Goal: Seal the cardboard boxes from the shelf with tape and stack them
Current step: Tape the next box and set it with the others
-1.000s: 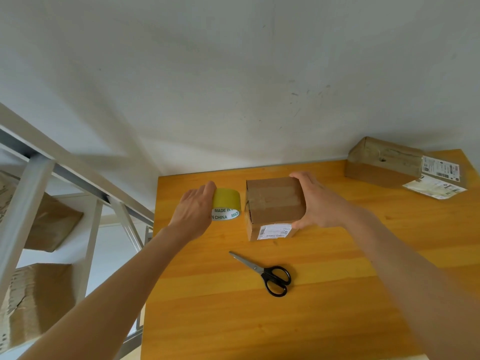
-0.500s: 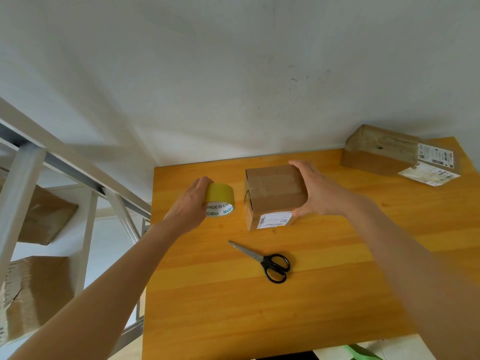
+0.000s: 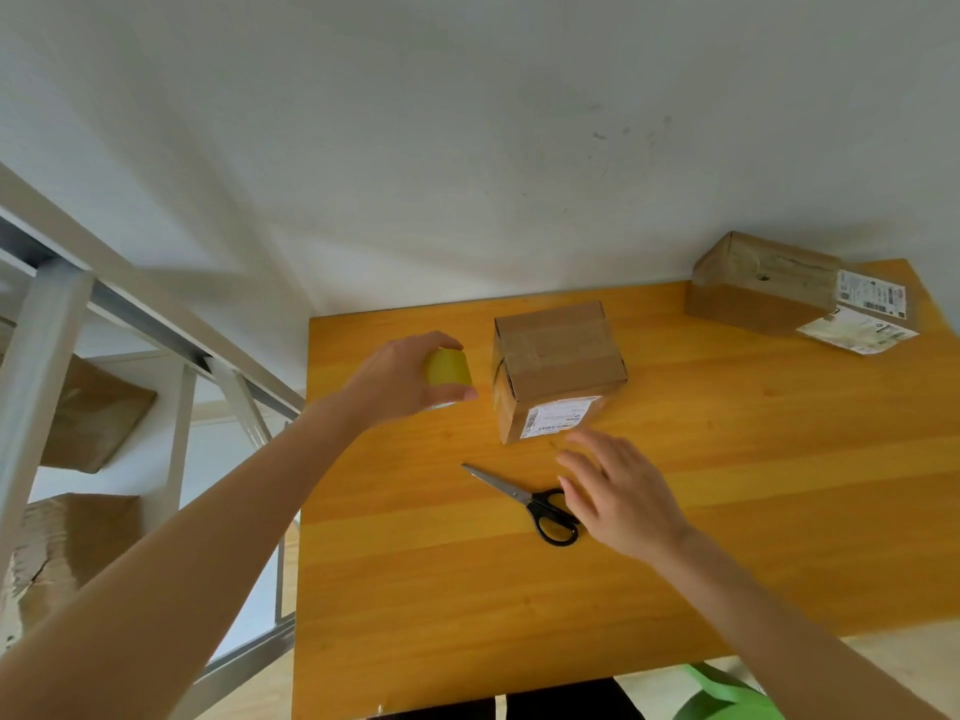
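Note:
A small cardboard box (image 3: 558,368) with a white label on its near side stands in the middle of the orange wooden table (image 3: 675,537). Left of the box, my left hand (image 3: 402,379) grips a yellow roll of tape (image 3: 449,367) above the table. My right hand (image 3: 618,491) hovers open in front of the box, fingers spread, just over the handles of black scissors (image 3: 530,504) that lie on the table. A second, longer cardboard box (image 3: 763,283) with labels sits at the far right corner.
A metal shelf frame (image 3: 47,345) stands at the left, with brown cardboard boxes (image 3: 88,413) on its levels. A white wall rises behind the table. Something green (image 3: 727,696) shows below the table's near edge.
My right hand has let go of the small box and moved back toward me, over the scissors. My left hand still holds the tape roll beside the box.

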A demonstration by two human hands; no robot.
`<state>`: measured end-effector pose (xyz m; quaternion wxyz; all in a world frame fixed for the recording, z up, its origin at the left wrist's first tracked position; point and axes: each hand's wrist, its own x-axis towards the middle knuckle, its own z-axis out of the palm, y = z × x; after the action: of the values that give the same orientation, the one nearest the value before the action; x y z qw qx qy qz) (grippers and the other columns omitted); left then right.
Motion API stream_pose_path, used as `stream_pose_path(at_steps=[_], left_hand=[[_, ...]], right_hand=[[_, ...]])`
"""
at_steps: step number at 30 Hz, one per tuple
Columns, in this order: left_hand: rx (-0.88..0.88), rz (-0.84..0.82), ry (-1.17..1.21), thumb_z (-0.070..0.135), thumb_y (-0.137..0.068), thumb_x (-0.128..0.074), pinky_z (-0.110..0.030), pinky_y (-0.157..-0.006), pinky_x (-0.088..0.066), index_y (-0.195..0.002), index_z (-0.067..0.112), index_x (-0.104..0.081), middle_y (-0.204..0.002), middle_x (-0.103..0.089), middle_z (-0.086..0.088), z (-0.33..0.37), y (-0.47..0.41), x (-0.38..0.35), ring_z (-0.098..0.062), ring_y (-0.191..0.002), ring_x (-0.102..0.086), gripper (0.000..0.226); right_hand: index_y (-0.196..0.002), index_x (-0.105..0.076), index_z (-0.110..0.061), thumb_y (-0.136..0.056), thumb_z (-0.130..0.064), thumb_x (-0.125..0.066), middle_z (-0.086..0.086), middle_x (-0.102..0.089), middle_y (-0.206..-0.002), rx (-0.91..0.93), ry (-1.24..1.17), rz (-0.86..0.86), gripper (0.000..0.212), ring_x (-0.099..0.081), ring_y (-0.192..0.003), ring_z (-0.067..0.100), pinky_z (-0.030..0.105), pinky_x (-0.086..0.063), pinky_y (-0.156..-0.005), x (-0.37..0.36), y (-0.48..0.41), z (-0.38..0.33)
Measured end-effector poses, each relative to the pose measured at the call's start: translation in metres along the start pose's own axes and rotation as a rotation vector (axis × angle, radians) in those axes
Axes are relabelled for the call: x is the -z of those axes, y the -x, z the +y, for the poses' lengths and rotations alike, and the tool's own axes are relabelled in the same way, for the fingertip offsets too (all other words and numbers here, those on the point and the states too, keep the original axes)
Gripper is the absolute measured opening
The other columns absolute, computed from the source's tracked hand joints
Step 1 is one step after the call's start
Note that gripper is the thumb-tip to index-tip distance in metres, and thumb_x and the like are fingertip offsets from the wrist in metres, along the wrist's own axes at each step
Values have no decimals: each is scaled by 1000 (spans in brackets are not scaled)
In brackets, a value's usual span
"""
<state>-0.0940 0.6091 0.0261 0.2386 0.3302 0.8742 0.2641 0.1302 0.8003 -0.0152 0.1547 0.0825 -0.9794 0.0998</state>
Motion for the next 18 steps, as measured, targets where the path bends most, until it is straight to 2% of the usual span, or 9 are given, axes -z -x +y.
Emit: stream_pose_path(at_steps=[2,4,6,8,9,15,18], left_hand=[[-21,10,15,57,-68,-73,-21,-71,-46,-122,28,-55,-110,-58,8,-2,-3,-1,-14,-96,-53,64],[-37,7,10,44,-72,-78,-17,-68,-45,-122,26,-56,-110,-58,7,-4,-7,-2,-14,-96,-53,57],[-26,-15,17,40,-73,-79,-18,-68,-46,-122,26,-56,-108,-58,7,-5,-10,-2,-15,-96,-54,56],[-23,-43,28,37,-73,-80,-21,-71,-48,-123,28,-55,-109,-58,4,-6,-14,-1,-16,-98,-55,56],[-30,-56,30,35,-74,-80,-21,-72,-48,-123,29,-55,-110,-58,3,-7,-15,-1,-17,-99,-54,56],[-67,-94,56,26,-75,-80,-18,-70,-45,-122,30,-55,-109,-56,5,-7,-21,-3,-15,-98,-52,54],[-52,-107,64,24,-75,-80,-17,-68,-45,-122,30,-54,-107,-54,5,-6,-23,-3,-15,-96,-52,53]], right_hand=[[-86,-67,-10,-71,-12,-84,4,-64,-88,-47,-24,-139,23,-62,-69,16,26,-53,-57,-15,16,-9],[-79,-68,-14,-66,-17,-89,-2,-62,-79,-153,-44,-292,24,-59,-60,10,20,-48,-50,-27,23,-16],[-91,-68,-14,-78,-25,-81,-2,-63,-90,-228,-33,-438,21,-61,-71,10,18,-43,-57,-37,26,-20],[-114,-59,-13,-97,-28,-57,0,-57,-113,-288,-62,-549,23,-58,-95,14,20,-39,-71,-51,29,-22],[-120,-55,-14,-100,-28,-51,0,-53,-119,-314,-71,-574,25,-56,-101,15,22,-40,-75,-57,30,-24],[-125,-45,-11,-100,-21,-51,1,-51,-123,-527,-78,-600,28,-53,-109,15,24,-47,-84,-74,25,-31],[-124,-46,-9,-100,-22,-52,3,-52,-123,-661,-109,-595,28,-53,-111,16,24,-49,-86,-80,25,-31]])
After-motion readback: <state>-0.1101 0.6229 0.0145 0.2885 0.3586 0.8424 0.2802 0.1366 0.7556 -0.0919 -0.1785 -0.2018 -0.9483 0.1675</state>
